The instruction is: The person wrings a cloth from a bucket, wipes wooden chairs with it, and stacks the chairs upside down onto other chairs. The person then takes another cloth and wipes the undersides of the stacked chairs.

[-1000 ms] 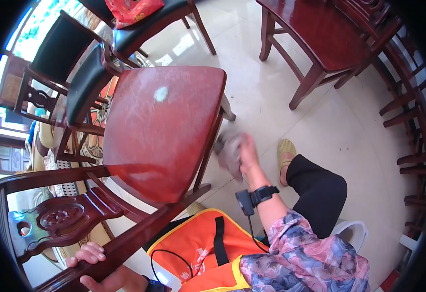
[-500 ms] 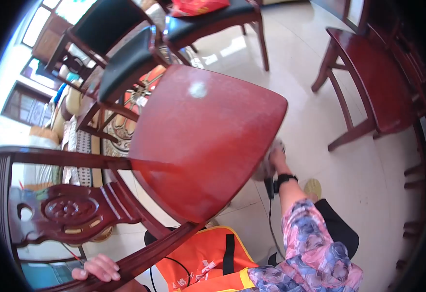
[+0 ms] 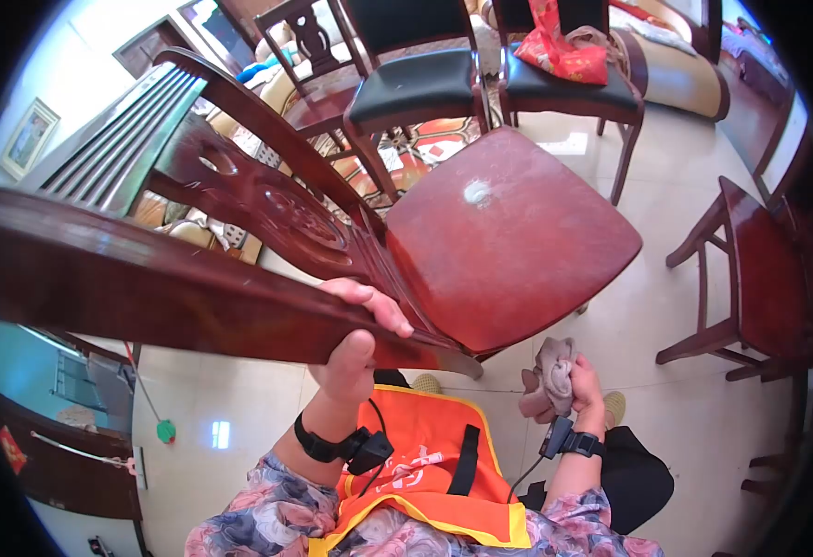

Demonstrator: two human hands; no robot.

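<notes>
A dark red wooden chair with a carved backrest is tilted towards me, a pale spot on its seat. My left hand is wrapped round the side rail of the backrest, thumb on the near side. A crumpled grey-brown cloth hangs from my right hand, below the seat's right corner. Dark bands with small devices circle both wrists. An orange apron with yellow trim covers my front.
Black-cushioned chairs stand beyond, one bearing a red bag. Another red wooden chair is at the right. A patterned rug lies behind the held chair. A green-tipped stick is at the left.
The chair's backrest has risen and come nearer, and its seat has shifted right in view. My left hand has moved up and right. My right hand has come out from beside the seat, showing the cloth.
</notes>
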